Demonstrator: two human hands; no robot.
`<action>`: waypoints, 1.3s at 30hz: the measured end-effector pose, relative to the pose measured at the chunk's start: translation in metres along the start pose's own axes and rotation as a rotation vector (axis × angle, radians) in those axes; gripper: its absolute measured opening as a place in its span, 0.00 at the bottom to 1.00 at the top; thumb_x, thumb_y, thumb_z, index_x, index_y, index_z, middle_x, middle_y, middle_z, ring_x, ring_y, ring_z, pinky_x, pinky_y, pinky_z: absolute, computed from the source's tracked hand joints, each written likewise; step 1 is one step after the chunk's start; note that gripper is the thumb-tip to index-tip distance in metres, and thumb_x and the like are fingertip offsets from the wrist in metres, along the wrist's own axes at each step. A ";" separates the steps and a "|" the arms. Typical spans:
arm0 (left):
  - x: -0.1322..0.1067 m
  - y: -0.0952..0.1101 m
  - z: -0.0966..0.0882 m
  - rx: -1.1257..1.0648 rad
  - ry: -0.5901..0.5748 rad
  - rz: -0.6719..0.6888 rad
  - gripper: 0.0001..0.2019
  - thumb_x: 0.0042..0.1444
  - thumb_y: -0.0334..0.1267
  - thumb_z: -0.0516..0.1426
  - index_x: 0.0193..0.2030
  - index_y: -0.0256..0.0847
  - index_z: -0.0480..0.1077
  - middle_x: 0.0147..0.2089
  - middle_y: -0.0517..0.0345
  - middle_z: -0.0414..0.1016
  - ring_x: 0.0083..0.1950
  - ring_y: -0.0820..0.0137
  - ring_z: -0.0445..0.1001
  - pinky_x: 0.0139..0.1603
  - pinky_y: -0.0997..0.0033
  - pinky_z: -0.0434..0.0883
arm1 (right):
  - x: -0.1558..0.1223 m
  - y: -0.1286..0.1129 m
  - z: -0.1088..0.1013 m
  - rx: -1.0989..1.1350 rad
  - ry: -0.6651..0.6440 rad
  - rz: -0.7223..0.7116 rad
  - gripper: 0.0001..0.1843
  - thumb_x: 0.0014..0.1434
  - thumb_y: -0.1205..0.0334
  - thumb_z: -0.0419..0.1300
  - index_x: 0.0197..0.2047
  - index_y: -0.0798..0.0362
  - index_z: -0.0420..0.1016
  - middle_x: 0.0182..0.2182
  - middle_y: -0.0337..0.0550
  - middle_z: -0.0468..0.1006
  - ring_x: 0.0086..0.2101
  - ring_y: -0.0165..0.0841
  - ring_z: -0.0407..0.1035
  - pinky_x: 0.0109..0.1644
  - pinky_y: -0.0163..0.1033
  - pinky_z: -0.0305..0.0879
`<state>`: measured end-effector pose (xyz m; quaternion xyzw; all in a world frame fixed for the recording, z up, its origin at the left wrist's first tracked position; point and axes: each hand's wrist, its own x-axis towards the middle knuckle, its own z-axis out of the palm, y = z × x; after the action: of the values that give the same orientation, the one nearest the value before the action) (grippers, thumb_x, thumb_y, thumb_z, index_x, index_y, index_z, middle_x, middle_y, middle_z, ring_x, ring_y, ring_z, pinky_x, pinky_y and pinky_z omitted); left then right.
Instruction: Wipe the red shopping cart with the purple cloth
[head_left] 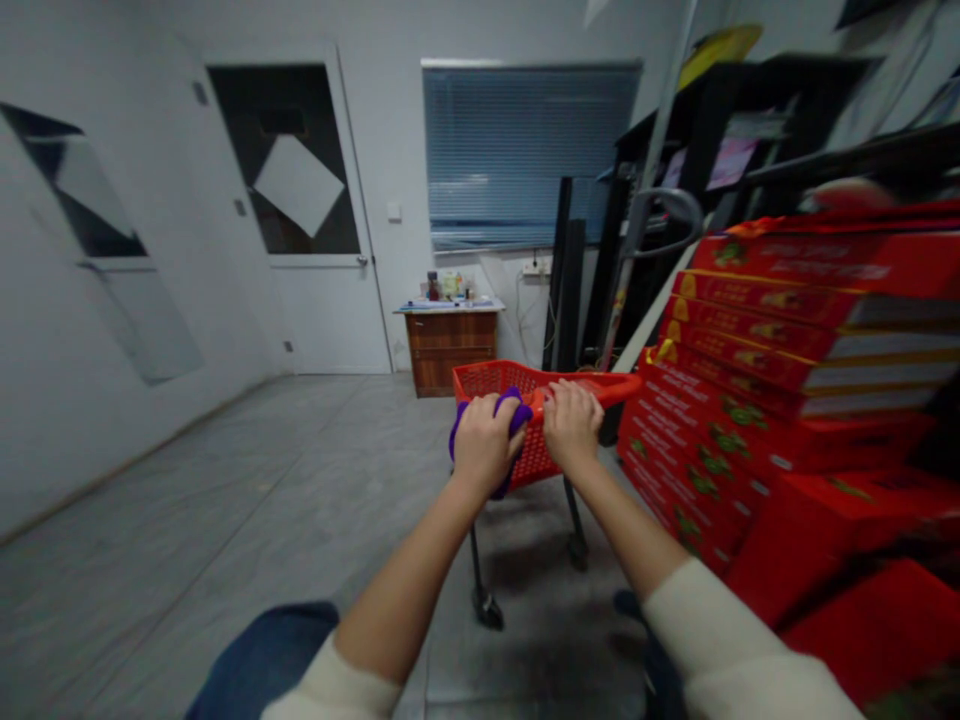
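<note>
A red plastic shopping cart (544, 455) on dark legs with casters stands in front of me, its handle toward me. My left hand (487, 440) is closed around a purple cloth (517, 408), which bunches out between and beside the fingers at the cart's left rear edge. Fingers curled over the red handle, my right hand (572, 425) grips it just to the right of the cloth. The inside of the basket is mostly hidden by my hands and the cart's near wall.
Red printed boxes (720, 430) are stacked high close on the right. A wooden cabinet (454, 350) with small bottles on top stands at the back wall below a blind-covered window (532, 155). A white door (322, 310) is at back left. Grey concrete floor (300, 480) lies left of the cart.
</note>
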<state>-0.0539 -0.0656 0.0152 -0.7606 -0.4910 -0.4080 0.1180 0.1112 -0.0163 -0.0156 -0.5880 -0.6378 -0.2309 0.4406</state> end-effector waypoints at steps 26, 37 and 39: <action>0.004 -0.009 0.004 0.153 0.109 -0.230 0.13 0.62 0.41 0.55 0.52 0.42 0.68 0.49 0.48 0.71 0.50 0.59 0.69 0.53 0.59 0.66 | 0.008 0.018 -0.015 0.070 -0.124 -0.013 0.21 0.67 0.60 0.46 0.57 0.46 0.74 0.56 0.45 0.74 0.55 0.41 0.61 0.61 0.50 0.48; 0.012 -0.029 -0.011 0.187 0.004 -0.155 0.15 0.64 0.42 0.53 0.55 0.41 0.67 0.47 0.48 0.72 0.50 0.60 0.70 0.52 0.62 0.66 | 0.003 0.005 -0.018 0.032 -0.136 -0.009 0.21 0.68 0.59 0.46 0.58 0.47 0.73 0.58 0.45 0.73 0.55 0.41 0.60 0.61 0.49 0.47; 0.010 -0.031 -0.011 0.215 0.049 -0.211 0.15 0.64 0.43 0.53 0.54 0.40 0.67 0.48 0.47 0.72 0.50 0.59 0.70 0.52 0.61 0.66 | 0.001 0.001 -0.015 0.033 -0.116 -0.004 0.21 0.68 0.58 0.46 0.58 0.48 0.73 0.57 0.46 0.73 0.55 0.42 0.60 0.61 0.50 0.47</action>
<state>-0.0835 -0.0498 0.0229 -0.6776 -0.6060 -0.3818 0.1671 0.1161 -0.0275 -0.0074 -0.5918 -0.6671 -0.1869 0.4121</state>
